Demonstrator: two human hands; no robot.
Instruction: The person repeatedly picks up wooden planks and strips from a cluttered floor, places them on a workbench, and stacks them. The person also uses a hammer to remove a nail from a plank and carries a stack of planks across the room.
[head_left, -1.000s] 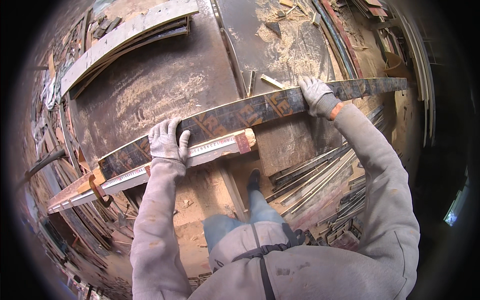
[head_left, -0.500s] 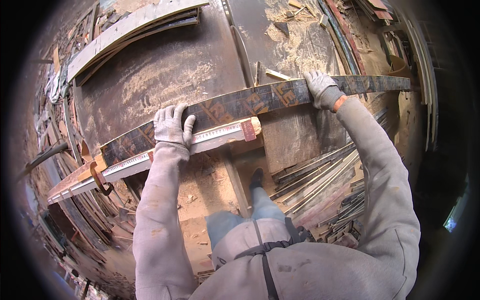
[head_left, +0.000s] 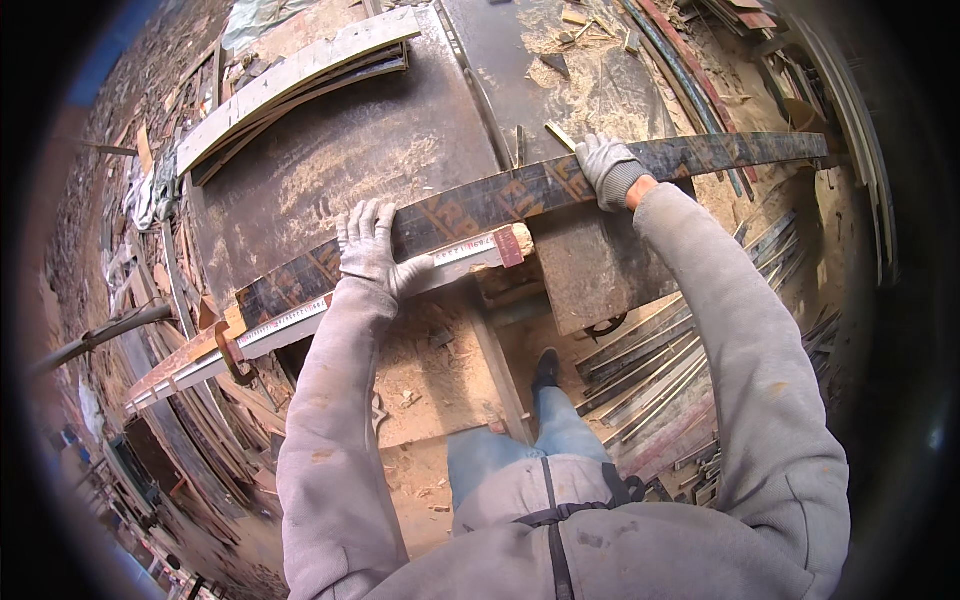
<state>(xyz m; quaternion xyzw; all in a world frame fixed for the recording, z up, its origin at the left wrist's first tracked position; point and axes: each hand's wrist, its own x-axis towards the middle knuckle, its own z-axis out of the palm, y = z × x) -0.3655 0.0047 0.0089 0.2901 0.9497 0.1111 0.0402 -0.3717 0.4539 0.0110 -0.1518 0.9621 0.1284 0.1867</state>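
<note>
A long, narrow strip of dark-faced plywood point(head_left: 465, 212) with orange-brown markings crosses the bench. My left hand point(head_left: 370, 245), in a pale work glove, lies on the strip with fingers stretched out and thumb spread toward the near edge. Farther right, my gloved right hand point(head_left: 608, 172) bends over the strip, its fingers reaching past the far edge; its thumb is hidden. Along the strip's near side runs a pale rail with a measuring scale point(head_left: 465, 250), ending in a dark red block point(head_left: 509, 247). A rusty clamp-like metal piece point(head_left: 232, 352) sits near the rail's left end.
The dark bench top point(head_left: 290, 150) carries sawdust and a stack of pale boards point(head_left: 300, 80). Wood offcuts point(head_left: 580, 30) lie at the far side. Long strips point(head_left: 650, 380) are piled near my legs on the right. More scrap wood point(head_left: 190, 440) lies at the left.
My right hand has shifted left along the plywood strip. My left thumb has spread farther from its fingers. The whole view has shifted slightly.
</note>
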